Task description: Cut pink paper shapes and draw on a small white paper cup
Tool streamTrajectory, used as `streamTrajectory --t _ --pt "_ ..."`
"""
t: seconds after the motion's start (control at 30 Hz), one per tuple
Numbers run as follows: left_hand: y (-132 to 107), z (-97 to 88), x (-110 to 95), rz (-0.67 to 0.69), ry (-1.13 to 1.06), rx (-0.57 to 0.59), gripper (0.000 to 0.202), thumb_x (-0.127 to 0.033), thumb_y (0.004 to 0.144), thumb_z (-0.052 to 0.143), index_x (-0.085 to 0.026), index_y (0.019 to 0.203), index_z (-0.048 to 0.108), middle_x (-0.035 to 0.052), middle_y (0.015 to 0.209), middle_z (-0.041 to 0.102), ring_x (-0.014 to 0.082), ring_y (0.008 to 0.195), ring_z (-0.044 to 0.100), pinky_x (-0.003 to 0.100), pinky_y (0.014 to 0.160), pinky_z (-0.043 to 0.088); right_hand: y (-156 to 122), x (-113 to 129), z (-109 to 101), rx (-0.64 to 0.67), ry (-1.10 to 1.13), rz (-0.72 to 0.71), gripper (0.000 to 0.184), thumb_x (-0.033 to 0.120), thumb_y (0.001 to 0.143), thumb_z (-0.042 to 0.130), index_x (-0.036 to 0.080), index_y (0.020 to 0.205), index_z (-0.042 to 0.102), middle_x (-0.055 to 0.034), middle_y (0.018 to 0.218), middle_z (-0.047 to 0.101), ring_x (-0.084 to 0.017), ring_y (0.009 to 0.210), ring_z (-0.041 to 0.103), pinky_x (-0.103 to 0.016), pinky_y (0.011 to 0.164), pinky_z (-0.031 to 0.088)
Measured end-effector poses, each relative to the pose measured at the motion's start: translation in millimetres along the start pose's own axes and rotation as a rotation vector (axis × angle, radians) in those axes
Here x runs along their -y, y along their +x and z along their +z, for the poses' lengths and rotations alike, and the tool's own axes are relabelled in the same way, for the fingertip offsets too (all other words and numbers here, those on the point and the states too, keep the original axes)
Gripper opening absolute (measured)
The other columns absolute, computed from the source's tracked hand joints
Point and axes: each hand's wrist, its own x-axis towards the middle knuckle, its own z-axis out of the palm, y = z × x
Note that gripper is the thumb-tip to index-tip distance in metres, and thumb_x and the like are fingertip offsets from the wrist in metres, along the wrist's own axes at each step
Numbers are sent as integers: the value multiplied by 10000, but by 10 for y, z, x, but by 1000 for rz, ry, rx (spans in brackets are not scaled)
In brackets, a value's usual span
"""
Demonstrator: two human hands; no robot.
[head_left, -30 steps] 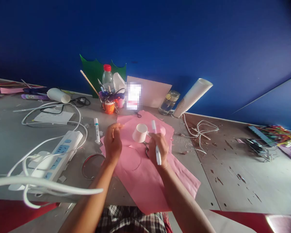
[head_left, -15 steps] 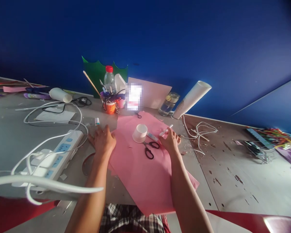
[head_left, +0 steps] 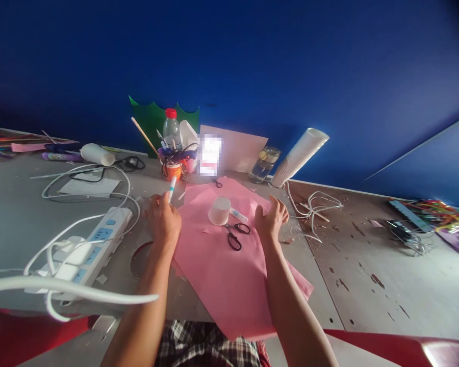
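My left hand is closed around a slim white tube with a blue band, which points up from the fingers at the left edge of a pink paper sheet. Whether it is a marker or a glue stick I cannot tell. Over the sheet's right side, my right hand has its fingers apart and curved, with nothing visible in them. Between the hands a white paper cup rests on the pink sheet. Beside it lie black-handled scissors and a small white tube with a blue label.
A power strip with white cables is on the left. Behind the sheet stand a pen cup, a bottle, a lit phone, a glass jar and a leaning stack of paper cups. Loose cable lies right.
My left hand has picked up the white tube with a blue band from the table. The white piece at my right hand's fingers no longer shows there, and those fingers have spread.
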Motion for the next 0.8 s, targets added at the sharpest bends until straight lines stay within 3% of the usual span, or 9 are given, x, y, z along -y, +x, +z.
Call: streamTrajectory --t 0.1,0.17,0.27,0.33,0.43,0.53,0.6,0.7,0.8 --pt "-28 -27 -106 105 -288 -80 336 -221 913 490 -166 1191 670 169 1163 631 282 1146 587 427 1023 454 -58 195 -117 -64 197 -77 362 355 812 498 183 1105 623 -144 1126 661 -315 1114 577 -571 1039 386" --pt "-73 -49 -198 94 -555 -39 305 -314 919 539 -181 1166 659 130 1095 657 238 1037 619 385 958 495 -133 353 -209 53 411 -119 312 396 866 519 189 1072 629 -93 959 669 -258 930 618 -478 915 476" --pt "-191 -93 -376 -88 -1004 268 364 -394 868 649 -207 1179 637 64 979 669 169 810 640 316 784 533 -261 546 -309 381 813 -56 387 511 935 523 199 1137 631 -20 783 629 -183 720 590 -352 725 496" --pt "-294 -126 -513 -147 -1175 580 334 -381 847 686 -206 1129 648 44 914 671 146 706 627 299 698 522 -321 608 -339 592 1014 -8 505 607 915 550 189 1184 638 15 688 575 -153 621 530 -304 624 455" --pt "-442 -156 -696 -126 -1169 897 216 -370 879 659 -175 970 668 22 742 642 144 644 608 294 661 504 -345 618 -348 712 1094 128 501 638 866 628 180 1050 713 33 626 522 -118 546 447 -267 540 382" --pt "-536 -138 -789 -199 -1150 1039 294 -468 899 623 -176 926 640 -8 634 584 138 560 564 288 591 472 -319 619 -350 660 1064 242 394 581 832 697 191 879 734 32 605 534 -109 536 455 -260 533 392" --pt "-569 -101 -800 -211 -1167 1087 386 -552 867 647 -169 909 627 4 654 599 134 555 555 292 586 464 -303 654 -360 674 1050 272 367 564 804 725 197 809 713 36 576 540 -109 506 467 -254 500 396" --pt "-608 -32 -784 -234 -1171 1089 452 -608 805 705 -169 844 603 21 685 615 146 601 574 302 616 468 -308 734 -390 793 1011 295 359 546 793 740 206 722 647 37 531 552 -110 438 476 -243 423 377" --pt "-651 16 -769 -289 -1139 1083 464 -622 789 716 -176 785 586 22 662 615 152 612 570 306 620 464 -325 782 -422 866 1016 325 396 593 799 723 213 735 632 35 511 561 -119 402 501 -239 382 378"
